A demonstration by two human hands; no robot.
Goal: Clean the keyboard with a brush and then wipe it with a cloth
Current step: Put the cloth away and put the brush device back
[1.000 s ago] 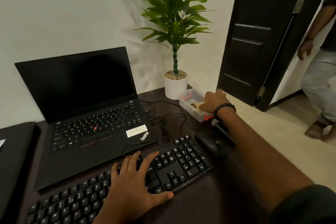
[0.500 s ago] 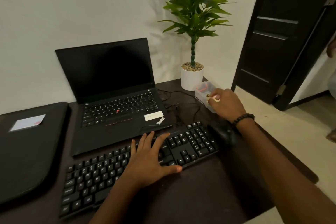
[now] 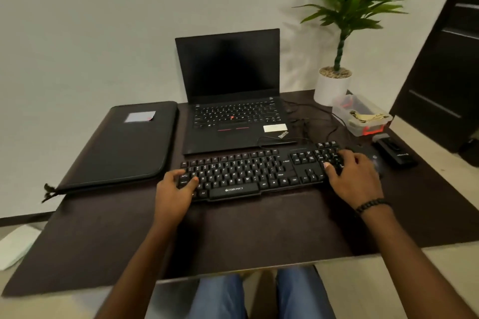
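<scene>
**Both hands on the keyboard**

The long black plastic keyboard [image 3: 255, 173] lies flat across the middle of the dark brown worktop [image 3: 259, 228], right in front of the open black laptop [image 3: 233, 101] with its dark screen. The left hand [image 3: 175, 190] sits at the keyboard's left end, fingers [image 3: 178, 172] curled over the edge keys and thumb pressed on the lower rows, gripping that end. The right hand [image 3: 355, 176] covers the right end, fingers spread loosely over the number pad, palm down; whether it pinches anything beneath is not clear. A black beaded bracelet [image 3: 372, 205] rings the right wrist.

Just right of that hand, a black computer mouse [image 3: 377, 163] peeks out, half hidden and blurred. Beside it lies a small black rectangular device [image 3: 395, 154]. Further back, a clear plastic box with an orange clasp [image 3: 363, 118] holds some pale, crumpled-looking contents, too blurred to identify. Behind it stands a green leafy plant in a white round pot [image 3: 331, 85]. Thin black cables [image 3: 316, 122] loop between laptop and box.

On the left, a flat black zippered sleeve [image 3: 121, 145] rests on the worktop, a small pale card on top. Blue-trousered knees show below the worktop's near edge.
</scene>
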